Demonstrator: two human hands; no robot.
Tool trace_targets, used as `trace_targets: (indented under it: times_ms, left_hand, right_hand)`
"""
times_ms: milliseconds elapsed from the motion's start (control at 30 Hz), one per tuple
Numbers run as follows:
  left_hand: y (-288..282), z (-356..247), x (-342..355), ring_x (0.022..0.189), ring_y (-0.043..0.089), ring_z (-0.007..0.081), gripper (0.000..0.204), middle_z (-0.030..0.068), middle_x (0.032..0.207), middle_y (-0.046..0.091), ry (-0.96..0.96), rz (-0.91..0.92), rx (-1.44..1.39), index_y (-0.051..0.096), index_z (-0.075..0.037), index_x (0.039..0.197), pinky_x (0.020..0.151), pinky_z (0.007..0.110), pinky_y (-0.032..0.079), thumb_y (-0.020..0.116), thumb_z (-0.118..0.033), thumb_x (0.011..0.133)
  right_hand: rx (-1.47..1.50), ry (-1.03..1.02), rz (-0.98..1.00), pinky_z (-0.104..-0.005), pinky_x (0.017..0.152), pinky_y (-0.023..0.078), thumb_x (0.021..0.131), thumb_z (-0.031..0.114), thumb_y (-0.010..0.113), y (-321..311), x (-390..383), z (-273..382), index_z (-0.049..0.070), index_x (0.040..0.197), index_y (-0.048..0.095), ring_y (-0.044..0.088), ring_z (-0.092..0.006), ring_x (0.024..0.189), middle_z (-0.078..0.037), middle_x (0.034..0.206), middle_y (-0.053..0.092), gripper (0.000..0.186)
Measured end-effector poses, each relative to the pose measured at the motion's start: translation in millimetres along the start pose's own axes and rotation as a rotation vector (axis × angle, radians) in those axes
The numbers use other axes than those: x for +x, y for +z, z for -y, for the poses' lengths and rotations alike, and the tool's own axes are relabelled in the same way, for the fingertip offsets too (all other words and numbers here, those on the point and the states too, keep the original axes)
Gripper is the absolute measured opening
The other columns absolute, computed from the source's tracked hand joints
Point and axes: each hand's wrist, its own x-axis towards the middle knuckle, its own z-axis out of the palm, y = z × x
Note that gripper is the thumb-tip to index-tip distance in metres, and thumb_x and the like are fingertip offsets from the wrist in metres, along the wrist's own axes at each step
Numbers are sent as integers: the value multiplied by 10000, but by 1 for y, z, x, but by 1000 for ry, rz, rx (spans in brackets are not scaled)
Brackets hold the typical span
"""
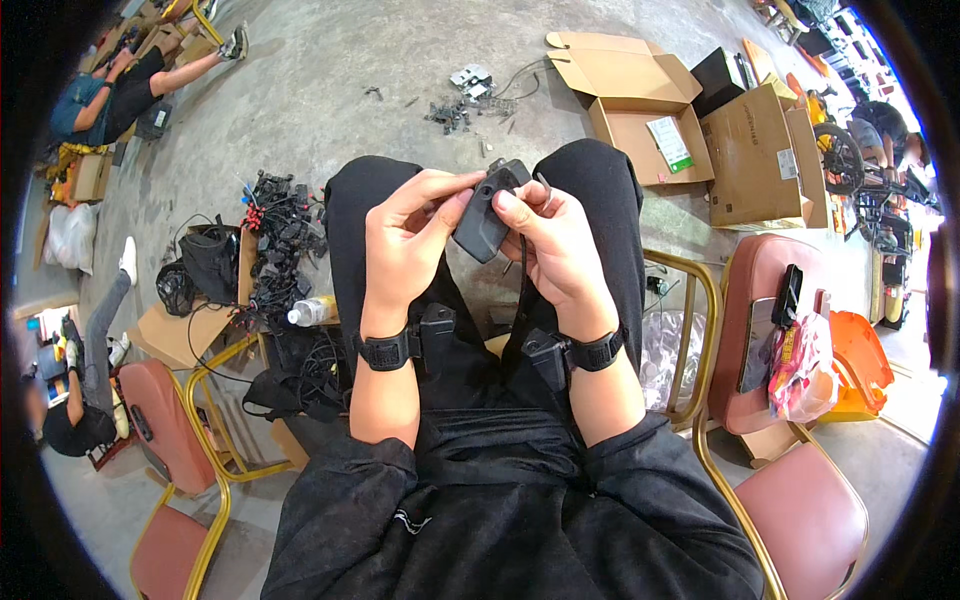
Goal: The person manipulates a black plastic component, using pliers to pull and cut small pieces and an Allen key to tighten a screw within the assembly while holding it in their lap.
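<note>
Between my knees I hold a black plastic device (482, 228), flat and angular, with a rounded knob-like part at its upper end. My left hand (412, 228) pinches its left edge between thumb and fingers. On the other side, my right hand (556, 240) is closed on it, with the thumb pressed on its right edge. A thin dark bent piece (545, 188) sticks out by the right fingers; whether it is a tool or a cable I cannot tell. A black cable (522, 268) hangs below the device. Both wrists wear black straps with small boxes.
On the left lie a heap of black parts and cables (282, 240) and a plastic bottle (312, 311). Metal pieces (470, 82) lie ahead on the floor. An open cardboard box (625, 75) stands ahead right. Chairs (755, 330) flank me; other people sit at left and far right.
</note>
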Motion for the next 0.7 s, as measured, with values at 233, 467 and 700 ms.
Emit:
trace_targets:
  times_ms: [233,467,700]
  left_hand:
    - [2,-12,12,773,581,95,205,56,876,637,-38,-135,-37,624,16,1073,673,227,458,553,-84,909]
    - [-15,-54,103,728,605,129,184,62,854,639,118,20,121,632,2,1004,650,250,471,547,-134,913]
    - [-22,98,213,648,598,111,186,42,789,642,-88,181,536,635,-24,991,575,249,472,540,-155,900]
  right_hand:
    - [127,-133,-121,-182,447,365,824,154,691,3,-1,8,71,803,604,482,-42,499,23,699,594,121]
    - [475,-320,-221,-229,554,474,907,340,549,-26,-7,24,78,1157,535,587,-95,741,-74,1004,620,362]
    - [582,-428,2,-199,447,291,884,381,591,-44,-11,27,81,1185,505,369,-50,608,2,921,386,433]
